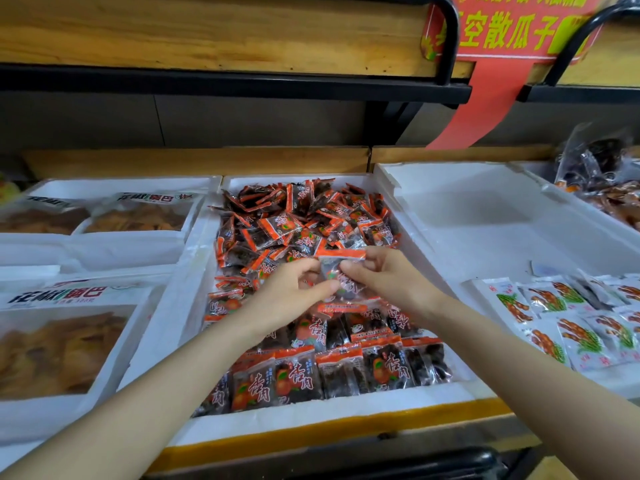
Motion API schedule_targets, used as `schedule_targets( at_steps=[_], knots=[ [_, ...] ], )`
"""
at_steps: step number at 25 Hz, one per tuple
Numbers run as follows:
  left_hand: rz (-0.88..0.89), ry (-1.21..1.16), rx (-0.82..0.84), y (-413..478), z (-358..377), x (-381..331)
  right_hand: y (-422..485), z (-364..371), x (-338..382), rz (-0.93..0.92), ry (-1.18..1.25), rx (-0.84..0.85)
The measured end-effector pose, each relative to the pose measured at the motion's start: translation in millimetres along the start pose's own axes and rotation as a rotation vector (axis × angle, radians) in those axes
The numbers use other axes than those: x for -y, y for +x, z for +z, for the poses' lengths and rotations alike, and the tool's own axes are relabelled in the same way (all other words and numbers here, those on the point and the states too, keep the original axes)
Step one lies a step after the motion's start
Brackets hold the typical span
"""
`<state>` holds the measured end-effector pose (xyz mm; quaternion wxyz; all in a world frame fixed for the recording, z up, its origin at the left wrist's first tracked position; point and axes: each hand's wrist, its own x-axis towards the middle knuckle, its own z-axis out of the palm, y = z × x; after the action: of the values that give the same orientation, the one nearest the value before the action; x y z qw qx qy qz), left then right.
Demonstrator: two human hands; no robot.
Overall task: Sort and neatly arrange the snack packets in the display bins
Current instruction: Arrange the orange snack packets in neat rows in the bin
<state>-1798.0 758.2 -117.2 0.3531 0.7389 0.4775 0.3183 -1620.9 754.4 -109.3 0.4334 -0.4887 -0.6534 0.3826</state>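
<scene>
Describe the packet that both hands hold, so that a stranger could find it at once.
Look at the middle white foam bin, filled with orange-and-dark packets. Over its centre, the left hand and the right hand pinch one packet between them. It alone is lifted up, orange strip on top; the others lie heaped behind or in rows in front.
</scene>
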Motion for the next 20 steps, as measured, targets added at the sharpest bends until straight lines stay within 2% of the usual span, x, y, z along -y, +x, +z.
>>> schedule_targets(
  at_steps=[2, 4, 7, 11, 12, 15, 18, 20],
  knots=[
    [0.009, 0.309, 0.081, 3, -6, 12, 6, -8, -6, 0.062, -0.070, -0.078],
    [-0.054, 0.437, 0.181, 4, -9, 25, 10, -11, -16, 0.112, -0.230, -0.065],
    [-0.062, 0.328, 0.144, 3, -9, 32, 14, -3, -30, 0.132, -0.400, 0.007],
    [-0.073, 0.296, 0.044, 2, -24, 37, 17, 7, -30, 0.201, -0.213, 0.108],
    [-0.082, 0.351, 0.063, 2, -26, 40, 16, 9, -30, 0.188, -0.235, 0.148],
    [0.004, 0.491, 0.122, -1, -23, 39, 15, 16, -33, 0.100, -0.532, 0.278],
    [0.110, 0.565, 0.249, -2, -14, 35, 15, 18, -37, 0.011, -0.651, 0.282],
    [0.096, 0.594, 0.348, -1, -13, 35, 14, 18, -36, -0.026, -0.636, 0.245]
  ],
)
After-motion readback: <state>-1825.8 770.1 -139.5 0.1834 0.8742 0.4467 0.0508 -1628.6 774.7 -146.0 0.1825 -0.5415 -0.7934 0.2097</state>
